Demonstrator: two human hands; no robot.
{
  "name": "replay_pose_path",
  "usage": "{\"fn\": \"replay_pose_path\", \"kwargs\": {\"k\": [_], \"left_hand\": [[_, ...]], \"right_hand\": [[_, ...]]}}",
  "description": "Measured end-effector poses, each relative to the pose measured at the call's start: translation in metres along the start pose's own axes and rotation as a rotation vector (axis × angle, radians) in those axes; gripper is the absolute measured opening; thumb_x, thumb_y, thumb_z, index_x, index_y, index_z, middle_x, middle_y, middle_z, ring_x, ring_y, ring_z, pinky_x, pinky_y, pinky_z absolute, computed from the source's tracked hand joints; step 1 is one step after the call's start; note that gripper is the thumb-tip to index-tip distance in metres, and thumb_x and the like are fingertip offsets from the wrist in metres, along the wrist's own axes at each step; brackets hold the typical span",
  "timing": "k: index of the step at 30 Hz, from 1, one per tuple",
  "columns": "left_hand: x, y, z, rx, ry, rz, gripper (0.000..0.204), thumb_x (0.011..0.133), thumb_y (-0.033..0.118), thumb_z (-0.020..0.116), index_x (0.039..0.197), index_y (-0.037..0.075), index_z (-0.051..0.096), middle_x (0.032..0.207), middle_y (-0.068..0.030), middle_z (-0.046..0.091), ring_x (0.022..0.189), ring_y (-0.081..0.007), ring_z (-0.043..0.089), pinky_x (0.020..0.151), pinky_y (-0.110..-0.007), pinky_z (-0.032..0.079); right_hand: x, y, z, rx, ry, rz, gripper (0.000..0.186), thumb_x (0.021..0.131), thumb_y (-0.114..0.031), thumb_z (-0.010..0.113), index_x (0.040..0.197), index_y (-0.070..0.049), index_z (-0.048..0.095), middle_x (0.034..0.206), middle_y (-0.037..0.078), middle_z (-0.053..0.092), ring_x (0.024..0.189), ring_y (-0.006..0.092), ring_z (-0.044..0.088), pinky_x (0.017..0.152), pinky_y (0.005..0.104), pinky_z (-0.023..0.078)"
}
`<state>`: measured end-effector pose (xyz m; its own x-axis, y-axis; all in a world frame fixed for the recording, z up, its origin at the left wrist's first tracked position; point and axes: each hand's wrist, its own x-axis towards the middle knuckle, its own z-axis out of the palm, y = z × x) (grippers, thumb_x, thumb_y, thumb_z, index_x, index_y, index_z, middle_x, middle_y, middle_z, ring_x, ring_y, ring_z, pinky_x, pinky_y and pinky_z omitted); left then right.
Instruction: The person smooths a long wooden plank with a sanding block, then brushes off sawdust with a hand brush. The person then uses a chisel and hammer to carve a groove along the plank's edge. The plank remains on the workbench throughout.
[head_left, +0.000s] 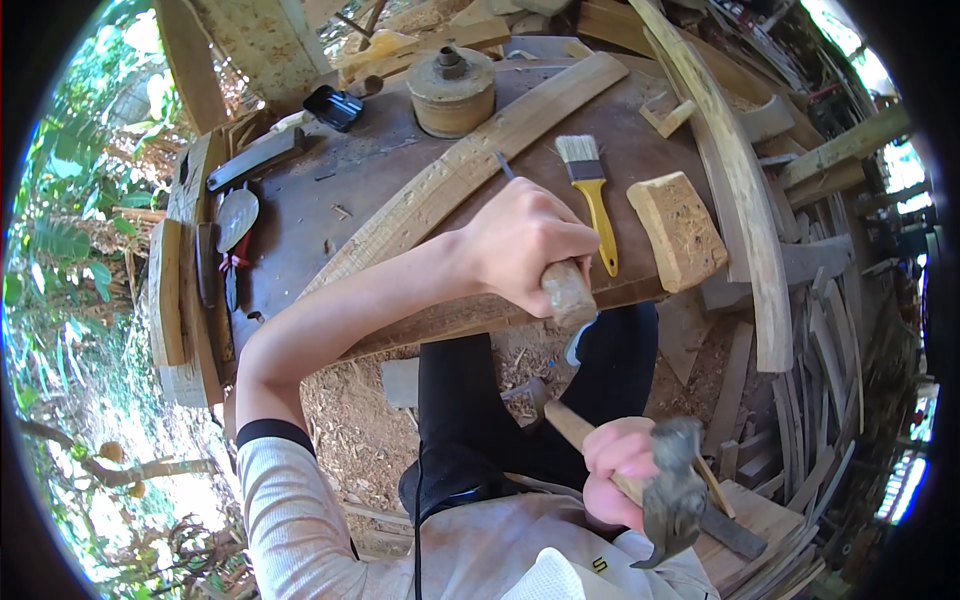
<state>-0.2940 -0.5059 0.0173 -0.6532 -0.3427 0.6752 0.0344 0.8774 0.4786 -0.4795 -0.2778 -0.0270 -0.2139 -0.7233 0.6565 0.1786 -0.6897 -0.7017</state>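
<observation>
My left hand (530, 245) reaches across the workbench (370, 170), its fingers wrapped round a chisel. The thick handle (570, 297) of the chisel sticks out of the fist toward me, and its narrow metal blade (506, 165) shows beyond the knuckles, by the edge of a long wooden plank (440, 185). Whether the tip touches the plank I cannot tell. Close to my body, my right hand (615, 465) is closed on the wooden handle of a claw hammer (672, 500). The hammer's head looks slightly blurred and is apart from the chisel.
A yellow-handled brush (592, 200) and a wooden block (678, 232) lie right of my left hand. Behind the plank stands a round wooden piece (452, 92) with a metal centre. A trowel-like tool (238, 222) rests at left. Long timber strips (750, 200) edge the right side.
</observation>
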Motion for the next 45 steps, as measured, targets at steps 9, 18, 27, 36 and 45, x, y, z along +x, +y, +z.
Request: {"fn": "replay_pose_path", "kwargs": {"k": [9,18,27,36,45], "left_hand": [[-0.001,-0.005,0.013,0.110,0.017,0.038,0.025,0.062,0.025,0.082,0.068,0.012,0.062,0.065,-0.0033,0.065,0.061,-0.0282,0.067,0.056,-0.040,0.052],[-0.007,-0.006,0.019,0.127,0.059,0.057,0.026,0.062,0.024,0.081,0.068,0.011,0.059,0.065,-0.0054,0.064,0.061,-0.0306,0.066,0.055,-0.042,0.051],[-0.009,-0.009,0.025,0.140,0.049,0.083,0.029,0.057,0.024,0.080,0.067,0.011,0.056,0.063,-0.0057,0.062,0.060,-0.0311,0.065,0.055,-0.042,0.051],[-0.011,-0.014,0.031,0.146,0.037,0.127,0.033,0.057,0.028,0.083,0.068,0.013,0.056,0.062,-0.0050,0.060,0.059,-0.0313,0.063,0.055,-0.043,0.050],[-0.014,-0.018,0.033,0.144,0.009,0.151,0.030,0.063,0.025,0.082,0.067,0.012,0.055,0.062,-0.0050,0.060,0.058,-0.0305,0.063,0.055,-0.044,0.050]], "right_hand": [[0.008,0.026,-0.002,0.061,-0.132,-0.095,0.085,0.092,-0.091,0.045,0.105,-0.008,0.054,0.071,0.006,0.054,0.049,0.0173,0.050,0.042,0.0307,0.037],[0.015,0.035,0.001,0.029,-0.189,-0.231,0.082,0.094,-0.090,0.041,0.109,-0.010,0.051,0.070,0.002,0.048,0.051,0.0135,0.046,0.045,0.0292,0.042],[-0.008,0.045,-0.009,-0.042,-0.090,-0.151,0.085,0.093,-0.094,0.036,0.107,-0.012,0.052,0.070,0.006,0.051,0.051,0.0164,0.051,0.047,0.0319,0.043],[-0.017,0.064,-0.041,0.147,-0.344,-0.261,0.076,0.101,-0.084,0.037,0.105,-0.009,0.052,0.069,0.003,0.052,0.049,0.0187,0.055,0.047,0.0347,0.048],[-0.025,0.050,-0.018,-0.111,-0.251,0.000,0.089,0.092,-0.095,0.032,0.095,-0.008,0.051,0.064,0.004,0.049,0.050,0.0169,0.049,0.044,0.0315,0.040]]}}
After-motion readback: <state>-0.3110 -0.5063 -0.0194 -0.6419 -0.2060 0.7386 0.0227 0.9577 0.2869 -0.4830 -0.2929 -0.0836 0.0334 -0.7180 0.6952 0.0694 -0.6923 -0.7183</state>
